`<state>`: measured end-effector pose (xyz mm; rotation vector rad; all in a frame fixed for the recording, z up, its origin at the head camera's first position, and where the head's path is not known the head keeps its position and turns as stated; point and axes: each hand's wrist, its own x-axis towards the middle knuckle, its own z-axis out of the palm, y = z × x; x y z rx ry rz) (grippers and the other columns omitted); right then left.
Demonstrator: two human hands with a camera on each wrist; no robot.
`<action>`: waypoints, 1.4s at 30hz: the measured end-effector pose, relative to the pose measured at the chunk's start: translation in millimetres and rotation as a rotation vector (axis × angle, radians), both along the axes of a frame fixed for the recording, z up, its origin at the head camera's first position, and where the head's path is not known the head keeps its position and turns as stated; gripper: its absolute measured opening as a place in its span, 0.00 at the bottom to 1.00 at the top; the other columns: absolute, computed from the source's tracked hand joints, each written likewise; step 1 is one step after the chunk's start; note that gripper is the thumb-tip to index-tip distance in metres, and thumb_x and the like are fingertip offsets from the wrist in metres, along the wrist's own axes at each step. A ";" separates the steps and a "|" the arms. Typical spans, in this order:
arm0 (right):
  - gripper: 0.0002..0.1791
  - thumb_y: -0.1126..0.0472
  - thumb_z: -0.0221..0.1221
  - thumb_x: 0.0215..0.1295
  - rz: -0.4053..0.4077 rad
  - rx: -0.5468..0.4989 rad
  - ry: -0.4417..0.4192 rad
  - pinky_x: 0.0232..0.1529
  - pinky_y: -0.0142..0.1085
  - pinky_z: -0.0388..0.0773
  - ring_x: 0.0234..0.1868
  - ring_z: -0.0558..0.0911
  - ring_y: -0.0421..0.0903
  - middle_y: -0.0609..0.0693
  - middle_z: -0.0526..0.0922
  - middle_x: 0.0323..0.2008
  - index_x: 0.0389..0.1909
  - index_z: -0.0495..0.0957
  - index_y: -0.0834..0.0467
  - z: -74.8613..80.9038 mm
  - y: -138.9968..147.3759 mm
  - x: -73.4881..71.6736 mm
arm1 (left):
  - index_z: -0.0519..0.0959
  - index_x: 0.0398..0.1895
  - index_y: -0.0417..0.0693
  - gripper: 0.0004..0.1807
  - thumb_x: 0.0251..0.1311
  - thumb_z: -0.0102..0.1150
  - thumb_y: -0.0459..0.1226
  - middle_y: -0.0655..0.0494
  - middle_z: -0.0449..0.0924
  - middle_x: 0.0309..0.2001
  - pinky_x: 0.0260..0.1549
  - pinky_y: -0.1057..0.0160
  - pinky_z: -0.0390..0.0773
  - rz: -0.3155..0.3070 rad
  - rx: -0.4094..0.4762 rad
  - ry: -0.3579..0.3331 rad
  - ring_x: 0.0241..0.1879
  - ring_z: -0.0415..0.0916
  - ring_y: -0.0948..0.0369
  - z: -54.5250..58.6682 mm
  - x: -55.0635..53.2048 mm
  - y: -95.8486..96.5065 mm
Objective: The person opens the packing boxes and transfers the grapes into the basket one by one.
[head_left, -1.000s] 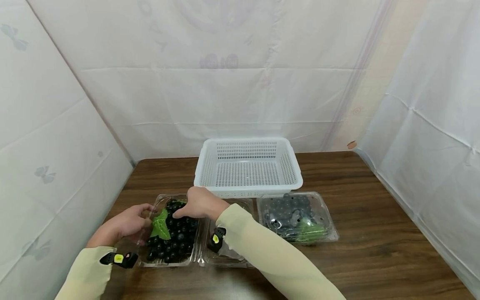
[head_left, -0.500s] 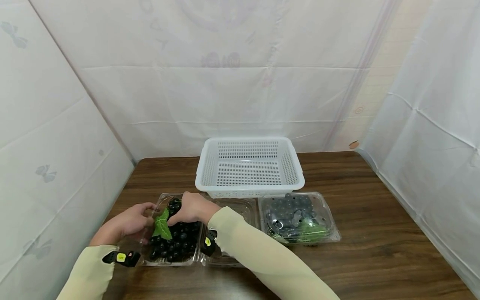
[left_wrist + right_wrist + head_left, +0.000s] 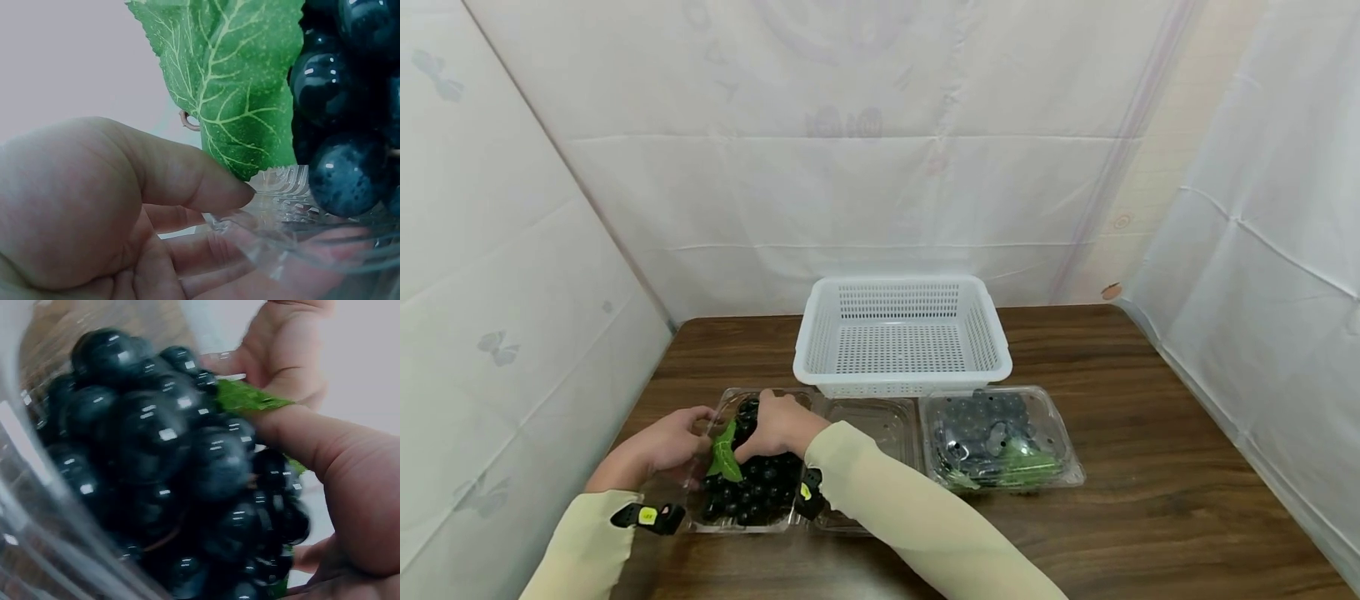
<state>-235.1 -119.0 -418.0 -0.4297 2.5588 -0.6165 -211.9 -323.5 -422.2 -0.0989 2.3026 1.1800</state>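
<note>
A bunch of dark grapes (image 3: 758, 493) with a green leaf (image 3: 724, 454) lies in the left clear plastic box (image 3: 745, 528). My left hand (image 3: 664, 446) holds the box's left side; the left wrist view has the thumb over the plastic edge (image 3: 294, 253) and fingers behind the clear wall. Reaching across from the right, my right hand (image 3: 781, 427) grips the far part of the bunch. In the right wrist view its thumb lies along the grapes (image 3: 150, 437) near the leaf, other fingertips partly hidden by the fruit.
Beside the box lies a clear plastic tray (image 3: 883, 427), apparently its opened lid, partly under my right sleeve. A closed clear box (image 3: 1000, 437) of dark grapes with a leaf stands further right. Behind stands a white perforated basket (image 3: 902, 379) on the wooden table (image 3: 1150, 467).
My right hand has shifted left and a little nearer, taking hold of the grapes. The leaf has tilted and narrowed in view. My left hand stays at the box's side.
</note>
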 end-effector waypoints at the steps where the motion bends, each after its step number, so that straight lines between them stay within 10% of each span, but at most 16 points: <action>1: 0.57 0.33 0.70 0.56 -0.007 0.018 0.007 0.52 0.44 0.83 0.66 0.78 0.50 0.51 0.71 0.72 0.81 0.53 0.45 -0.3 -1.9 1.0 | 0.58 0.72 0.32 0.28 0.69 0.45 0.27 0.42 0.79 0.41 0.26 0.50 0.86 0.000 0.001 0.002 0.26 0.79 0.51 0.0 -0.1 -0.2; 9: 0.55 0.30 0.69 0.54 -0.057 0.072 0.013 0.65 0.52 0.76 0.74 0.68 0.57 0.52 0.61 0.77 0.80 0.55 0.39 -1.4 -9.4 4.3 | 0.59 0.70 0.32 0.27 0.68 0.44 0.26 0.37 0.78 0.47 0.27 0.50 0.86 0.000 -0.004 0.010 0.28 0.82 0.50 2.5 0.3 0.0; 18: 0.54 0.35 0.69 0.57 -0.028 -0.020 -0.013 0.49 0.45 0.82 0.68 0.77 0.52 0.52 0.59 0.79 0.81 0.53 0.42 -9.3 -4.9 0.6 | 0.55 0.74 0.31 0.29 0.70 0.42 0.26 0.22 0.67 0.63 0.29 0.49 0.86 0.006 -0.015 0.000 0.31 0.84 0.51 3.7 1.1 6.6; 42: 0.45 0.41 0.73 0.54 -0.021 -0.177 0.071 0.42 0.39 0.81 0.51 0.82 0.47 0.50 0.79 0.64 0.72 0.67 0.44 -10.9 -1.9 2.0 | 0.58 0.71 0.30 0.27 0.69 0.43 0.26 0.36 0.79 0.49 0.26 0.48 0.86 -0.007 0.003 0.021 0.29 0.84 0.50 0.2 3.6 3.2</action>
